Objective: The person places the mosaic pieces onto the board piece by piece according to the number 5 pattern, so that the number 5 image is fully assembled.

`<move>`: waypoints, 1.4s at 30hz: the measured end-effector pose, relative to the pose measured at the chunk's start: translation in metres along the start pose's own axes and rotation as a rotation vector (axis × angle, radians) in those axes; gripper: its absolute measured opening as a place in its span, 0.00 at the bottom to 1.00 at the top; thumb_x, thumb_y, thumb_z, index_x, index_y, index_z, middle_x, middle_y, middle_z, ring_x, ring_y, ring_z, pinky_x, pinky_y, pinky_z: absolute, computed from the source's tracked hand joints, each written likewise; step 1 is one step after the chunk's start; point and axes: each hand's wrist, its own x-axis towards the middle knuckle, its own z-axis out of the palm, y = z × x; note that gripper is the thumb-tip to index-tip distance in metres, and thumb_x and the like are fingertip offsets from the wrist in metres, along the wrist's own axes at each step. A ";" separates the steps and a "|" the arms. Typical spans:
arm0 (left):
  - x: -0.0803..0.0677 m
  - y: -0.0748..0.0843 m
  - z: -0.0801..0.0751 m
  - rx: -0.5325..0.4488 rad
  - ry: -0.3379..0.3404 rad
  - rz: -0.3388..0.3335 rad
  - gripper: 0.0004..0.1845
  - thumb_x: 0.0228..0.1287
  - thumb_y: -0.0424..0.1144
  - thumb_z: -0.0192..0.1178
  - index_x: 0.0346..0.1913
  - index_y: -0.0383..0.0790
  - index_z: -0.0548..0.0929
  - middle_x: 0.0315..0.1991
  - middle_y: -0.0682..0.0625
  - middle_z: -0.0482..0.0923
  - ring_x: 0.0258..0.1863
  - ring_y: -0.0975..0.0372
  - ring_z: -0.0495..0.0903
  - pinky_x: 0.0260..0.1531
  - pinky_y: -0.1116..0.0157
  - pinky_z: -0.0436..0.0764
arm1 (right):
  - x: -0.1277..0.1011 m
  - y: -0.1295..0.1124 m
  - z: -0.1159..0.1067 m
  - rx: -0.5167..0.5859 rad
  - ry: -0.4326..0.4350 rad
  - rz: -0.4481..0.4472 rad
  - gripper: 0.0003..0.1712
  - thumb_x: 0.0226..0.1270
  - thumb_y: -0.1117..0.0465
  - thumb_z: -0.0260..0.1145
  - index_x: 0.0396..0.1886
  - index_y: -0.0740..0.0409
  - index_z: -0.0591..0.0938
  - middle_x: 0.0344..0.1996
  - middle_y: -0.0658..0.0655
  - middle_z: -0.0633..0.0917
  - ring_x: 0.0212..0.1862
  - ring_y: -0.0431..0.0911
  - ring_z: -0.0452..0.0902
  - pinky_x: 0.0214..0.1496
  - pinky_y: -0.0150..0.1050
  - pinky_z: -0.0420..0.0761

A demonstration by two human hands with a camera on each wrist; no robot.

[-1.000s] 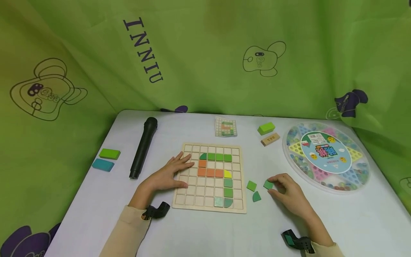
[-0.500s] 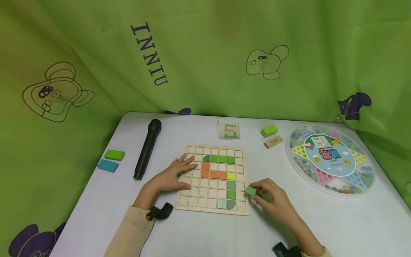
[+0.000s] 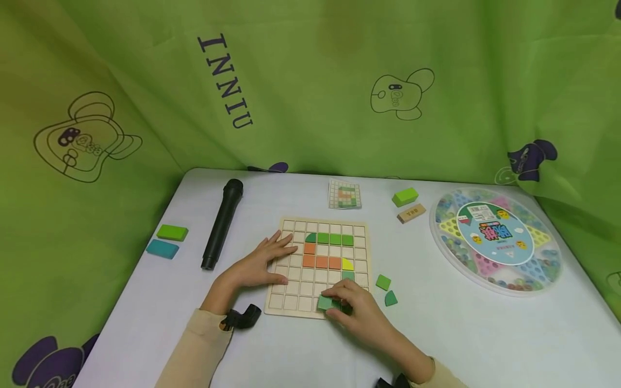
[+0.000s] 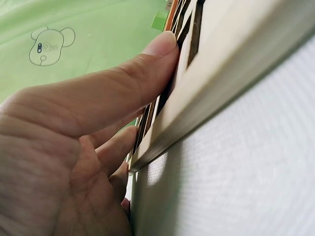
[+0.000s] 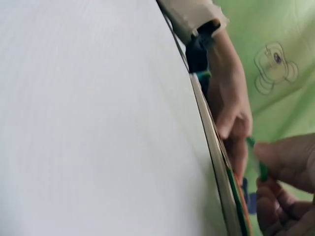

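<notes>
A wooden grid board (image 3: 291,302) lies in the middle of the white table, with green, orange and yellow tiles set in its squares. My left hand (image 3: 259,264) rests flat on the board's left side, fingers straight; the left wrist view shows the thumb (image 4: 147,69) pressed on the board's edge (image 4: 231,73). My right hand (image 3: 351,307) is over the bottom row and pinches a green square tile (image 3: 324,302) there. It covers the tiles at the bottom right of the board. In the right wrist view the fingers (image 5: 290,157) grip the thin green tile (image 5: 262,169) above the board.
Two loose green tiles (image 3: 383,282) (image 3: 390,298) lie right of the board. A black microphone (image 3: 221,223) and green and teal blocks (image 3: 167,240) are at the left. A pattern card (image 3: 345,194), a green block (image 3: 405,196), a wooden block (image 3: 411,213) and a round marble game (image 3: 495,237) lie behind and right.
My right hand carried a green square tile from the table right of the board leftward onto the board's bottom row. The left hand has stayed on the board.
</notes>
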 end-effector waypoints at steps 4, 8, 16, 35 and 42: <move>0.000 0.001 0.001 -0.002 0.001 0.000 0.42 0.52 0.51 0.69 0.69 0.42 0.67 0.75 0.47 0.49 0.76 0.48 0.36 0.72 0.44 0.39 | 0.003 0.002 0.010 -0.065 -0.024 0.026 0.16 0.54 0.62 0.73 0.45 0.51 0.84 0.40 0.42 0.78 0.40 0.36 0.73 0.41 0.30 0.77; 0.000 0.000 0.001 0.004 0.001 -0.004 0.41 0.52 0.51 0.69 0.69 0.43 0.67 0.76 0.47 0.48 0.76 0.49 0.36 0.72 0.44 0.40 | 0.004 0.003 0.013 -0.107 -0.044 0.030 0.16 0.55 0.61 0.72 0.45 0.50 0.85 0.41 0.43 0.77 0.45 0.36 0.72 0.46 0.33 0.78; 0.000 0.000 0.000 0.000 0.005 -0.005 0.41 0.52 0.52 0.69 0.69 0.44 0.67 0.76 0.47 0.48 0.76 0.48 0.36 0.71 0.43 0.39 | 0.006 0.001 0.014 -0.099 -0.071 0.059 0.20 0.54 0.59 0.73 0.49 0.49 0.85 0.42 0.42 0.76 0.47 0.37 0.71 0.49 0.35 0.77; 0.000 -0.001 0.001 0.003 0.002 0.004 0.42 0.51 0.51 0.69 0.69 0.43 0.67 0.75 0.45 0.49 0.76 0.48 0.36 0.71 0.43 0.39 | -0.022 0.016 -0.024 -0.077 0.103 0.001 0.24 0.48 0.63 0.76 0.48 0.54 0.83 0.46 0.43 0.81 0.47 0.39 0.78 0.49 0.33 0.80; 0.000 0.000 0.001 -0.003 0.003 0.004 0.42 0.51 0.51 0.69 0.69 0.42 0.67 0.75 0.45 0.49 0.76 0.47 0.36 0.71 0.43 0.39 | -0.047 0.036 -0.048 -0.190 0.225 0.124 0.25 0.46 0.64 0.77 0.48 0.54 0.82 0.44 0.44 0.81 0.42 0.39 0.77 0.43 0.30 0.79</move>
